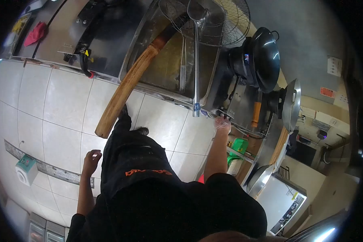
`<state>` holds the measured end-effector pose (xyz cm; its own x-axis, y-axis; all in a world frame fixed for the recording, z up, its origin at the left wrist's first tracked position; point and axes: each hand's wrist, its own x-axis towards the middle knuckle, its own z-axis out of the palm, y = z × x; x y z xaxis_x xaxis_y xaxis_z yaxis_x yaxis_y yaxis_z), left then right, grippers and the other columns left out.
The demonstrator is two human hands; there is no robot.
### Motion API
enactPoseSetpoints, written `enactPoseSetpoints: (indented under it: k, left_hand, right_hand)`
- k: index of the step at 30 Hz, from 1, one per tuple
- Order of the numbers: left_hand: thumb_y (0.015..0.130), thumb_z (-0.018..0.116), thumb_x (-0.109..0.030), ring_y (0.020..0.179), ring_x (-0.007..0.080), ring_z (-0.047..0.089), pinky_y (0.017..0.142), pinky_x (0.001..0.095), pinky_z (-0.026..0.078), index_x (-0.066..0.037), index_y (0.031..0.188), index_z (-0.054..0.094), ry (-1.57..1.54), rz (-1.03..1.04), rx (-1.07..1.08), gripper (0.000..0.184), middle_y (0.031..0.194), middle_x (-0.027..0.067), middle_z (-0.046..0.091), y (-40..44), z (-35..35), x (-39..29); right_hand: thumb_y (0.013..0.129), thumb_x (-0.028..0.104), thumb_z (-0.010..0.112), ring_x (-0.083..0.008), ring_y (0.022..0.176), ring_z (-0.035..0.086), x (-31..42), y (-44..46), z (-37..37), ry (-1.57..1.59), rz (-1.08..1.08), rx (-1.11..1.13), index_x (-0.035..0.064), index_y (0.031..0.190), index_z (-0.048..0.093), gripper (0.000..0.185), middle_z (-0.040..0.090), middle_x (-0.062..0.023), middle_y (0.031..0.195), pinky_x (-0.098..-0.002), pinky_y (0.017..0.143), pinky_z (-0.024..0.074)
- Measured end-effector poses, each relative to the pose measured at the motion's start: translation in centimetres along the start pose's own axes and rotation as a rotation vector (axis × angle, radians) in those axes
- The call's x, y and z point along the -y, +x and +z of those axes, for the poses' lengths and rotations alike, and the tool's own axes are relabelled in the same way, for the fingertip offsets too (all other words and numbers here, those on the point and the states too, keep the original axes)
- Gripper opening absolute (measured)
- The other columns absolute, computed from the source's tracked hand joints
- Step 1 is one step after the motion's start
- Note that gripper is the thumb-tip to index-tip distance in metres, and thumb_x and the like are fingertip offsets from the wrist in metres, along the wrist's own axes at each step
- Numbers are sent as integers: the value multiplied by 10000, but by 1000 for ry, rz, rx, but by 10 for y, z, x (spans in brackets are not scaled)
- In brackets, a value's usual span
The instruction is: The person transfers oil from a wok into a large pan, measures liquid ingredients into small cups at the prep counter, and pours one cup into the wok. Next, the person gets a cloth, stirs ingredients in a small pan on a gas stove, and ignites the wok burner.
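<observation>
My left hand [92, 162] hangs over the tiled floor, its fingers loosely bent with a gap between them and nothing visible in it. At the front edge of the steel stove [241, 101], my right hand [222, 124], in a clear thin glove, has its fingers closed around a small dark knob. Left of it, a metal ladle [196, 76] lies with its handle over the edge of a shallow steel basin [129, 52]. A thick wooden handle [129, 86] slants across the basin and out over the floor. A wire strainer [234, 24] rests at the far side.
A black wok [266, 58] sits beyond the stove front, with a steel wok [291, 105] farther right. A green object [240, 146] is on the shelf below. Near the left edge are a red cloth [35, 34] and a white-and-green container [26, 171].
</observation>
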<state>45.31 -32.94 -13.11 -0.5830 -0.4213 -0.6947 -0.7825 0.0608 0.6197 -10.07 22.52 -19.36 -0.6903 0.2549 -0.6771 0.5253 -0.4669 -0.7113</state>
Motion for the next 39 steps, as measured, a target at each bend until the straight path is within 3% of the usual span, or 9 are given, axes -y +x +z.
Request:
enactPoseSetpoints:
  k: [5, 19, 22, 25, 26, 30, 35, 37, 39]
  left_hand:
    - [922, 648, -248, 916, 254, 665, 783, 345, 537, -12, 1088, 654, -1, 6, 21, 288, 1086, 151, 644, 8, -2, -4]
    - [926, 631, -367, 1207, 281, 520, 986, 402, 442, -60, 1258, 603, -260, 106, 323, 454, 1306, 144, 529, -10, -15, -110]
    - [958, 490, -514, 1389, 346, 322, 1134, 449, 262, -63, 1354, 528, -209, 441, 528, 602, 1458, 210, 375, -24, -19, -142]
    - [960, 496, -497, 1377, 339, 337, 1124, 445, 276, -58, 1341, 535, -203, 546, 552, 583, 1448, 207, 386, -49, -15, -180]
    - [960, 499, -489, 1371, 336, 345, 1119, 443, 283, -56, 1334, 539, -206, 614, 565, 574, 1443, 205, 392, -54, -11, -185]
    - [963, 513, -457, 1349, 321, 376, 1099, 434, 312, -47, 1308, 554, -198, 878, 664, 537, 1424, 199, 415, -65, 1, -187]
    - [967, 529, -416, 1320, 303, 414, 1074, 422, 348, -36, 1275, 572, -129, 1177, 823, 491, 1399, 190, 444, -65, 21, -202]
    - [968, 536, -400, 1309, 296, 429, 1064, 418, 363, -32, 1261, 579, -58, 1147, 885, 473, 1389, 187, 456, -69, 31, -221]
    - [967, 547, -385, 1184, 258, 517, 974, 385, 425, -24, 1209, 600, 36, 697, 959, 438, 1296, 175, 528, -83, 41, -266]
  right_hand:
    - [1002, 258, 368, -168, 581, 444, 5, -36, 38, 202, 50, -240, 107, 934, 512, 219, 591, -56, 769, -339, 546, 331]
    - [1029, 404, 354, -134, 485, 367, -7, -46, 24, 112, 6, 88, 115, 822, 540, 401, 468, 17, 590, -297, 476, 320]
    - [1024, 449, 354, -129, 481, 375, -3, -42, 12, 79, 35, 91, 114, 838, 564, 437, 472, 28, 592, -289, 465, 327]
    - [1000, 534, 370, -129, 492, 441, 18, -19, -32, -310, -84, -3, 113, 866, 578, 488, 498, 29, 608, -280, 476, 392]
    - [949, 601, 443, -147, 587, 556, 35, -35, -51, -104, -105, 360, 87, 944, 595, 537, 593, -2, 709, -267, 558, 483]
    - [889, 690, 448, -179, 813, 626, 112, -165, 14, 109, -246, 267, 5, 1265, 504, 783, 614, -104, 1142, -296, 693, 549]
    - [915, 615, 501, -167, 806, 595, 175, -202, 83, -70, -192, 414, 18, 1317, 456, 721, 579, -125, 1191, -278, 626, 518]
    - [931, 488, 580, -117, 674, 550, 181, -201, 97, -320, -236, 611, 8, 1296, 476, 612, 612, -90, 987, -236, 553, 482]
    - [928, 417, 611, -92, 608, 511, 192, -171, 91, -282, -101, 640, 1, 1271, 492, 553, 592, -56, 877, -211, 520, 458]
